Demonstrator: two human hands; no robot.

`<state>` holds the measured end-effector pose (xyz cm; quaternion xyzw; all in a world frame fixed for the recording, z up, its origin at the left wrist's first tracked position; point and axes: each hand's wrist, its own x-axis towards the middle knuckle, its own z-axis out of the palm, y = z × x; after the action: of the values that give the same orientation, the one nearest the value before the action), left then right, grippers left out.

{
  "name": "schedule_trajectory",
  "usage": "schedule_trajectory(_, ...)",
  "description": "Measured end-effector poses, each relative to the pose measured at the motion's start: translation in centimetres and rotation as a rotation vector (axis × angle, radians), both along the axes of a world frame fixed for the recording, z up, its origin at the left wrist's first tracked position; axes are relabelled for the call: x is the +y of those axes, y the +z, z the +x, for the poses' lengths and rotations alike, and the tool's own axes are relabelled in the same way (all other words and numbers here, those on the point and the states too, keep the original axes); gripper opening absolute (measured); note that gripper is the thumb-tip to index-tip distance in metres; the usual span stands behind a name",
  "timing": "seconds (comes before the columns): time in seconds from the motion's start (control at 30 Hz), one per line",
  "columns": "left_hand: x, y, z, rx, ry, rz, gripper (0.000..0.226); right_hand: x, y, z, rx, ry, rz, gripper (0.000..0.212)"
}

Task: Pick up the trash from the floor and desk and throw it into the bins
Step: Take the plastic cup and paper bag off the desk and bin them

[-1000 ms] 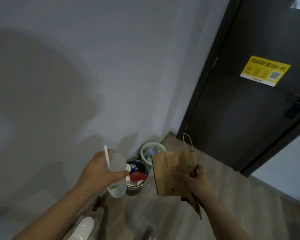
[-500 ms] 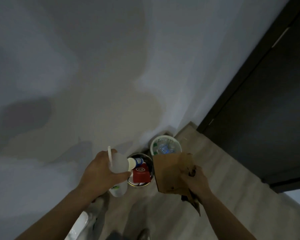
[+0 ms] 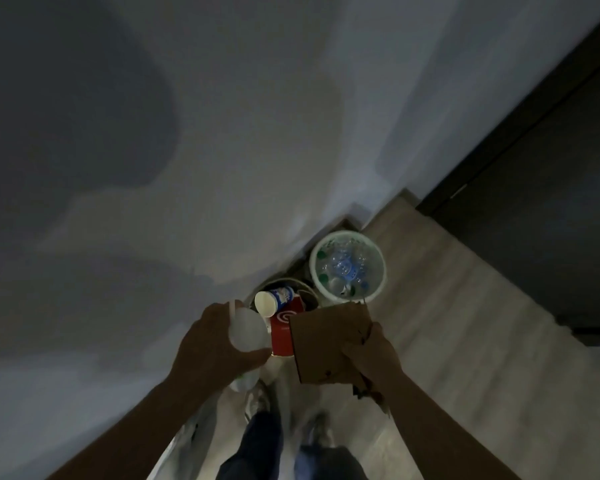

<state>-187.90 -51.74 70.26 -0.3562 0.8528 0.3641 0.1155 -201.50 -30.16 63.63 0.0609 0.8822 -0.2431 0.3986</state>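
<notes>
As the person is standing over the two bins in the wall corner, the drop-off step is, in my judgement, coming due: both hands are carrying trash and neither is releasing it yet.

At seven o'clock of the bins, the left hand (image 3: 215,344) is gripping a translucent plastic cup (image 3: 248,332), fingers and thumb curling round its body, with a white straw (image 3: 232,308) sticking up beside the knuckles. The cup is hanging just short of the dark round bin (image 3: 291,280). That bin is looking nearly full: a white paper cup with blue print (image 3: 274,299) is lying on its side on top, touching a red carton (image 3: 283,329).

At five o'clock of that bin, a flat brown paper bag (image 3: 329,341) is being pinched at its lower right edge by the right hand (image 3: 371,355), thumb on top, the other fingers hidden behind the paper. The bag is showing creases and dark marks along that edge; it is overlapping the red carton in view.

At one o'clock of the bag, a white round bin (image 3: 381,271) is holding clear plastic bottles (image 3: 343,268). The next move is probably calling for sorting, cup toward the bottles and bag toward the dark bin. Each should be let go squarely above an opening, since the full load is leaving little room.
</notes>
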Motion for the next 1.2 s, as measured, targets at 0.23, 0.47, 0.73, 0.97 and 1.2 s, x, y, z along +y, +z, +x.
schedule_trajectory(0.23, -0.4, -10.0, -2.7, -0.115, -0.055, 0.007, 0.093, -3.1, -11.4, -3.4, -0.080, 0.190, 0.144, 0.095)
schedule_trajectory(0.47, -0.3, -19.5, -2.7, -0.126, 0.003, 0.008, 0.095, -5.4, -22.6, -4.4, -0.074, 0.395, 0.228, 0.083)
schedule_trajectory(0.73, -0.6, -26.1, -2.4, -0.219, 0.027, -0.005, 0.109, -7.8, -30.7, -5.2, -0.036, 0.346, 0.137, 0.019)
schedule_trajectory(0.97, -1.2, -27.3, -4.0, -0.216, 0.012, -0.062, 0.098, -7.9, -33.4, -6.4, 0.078, 0.206, 0.074, 0.018)
schedule_trajectory(1.2, -2.1, -28.5, -6.4, -0.147, -0.047, -0.046, 0.099, -8.5, -34.3, -6.3, -0.124, 0.293, 0.018, 0.044)
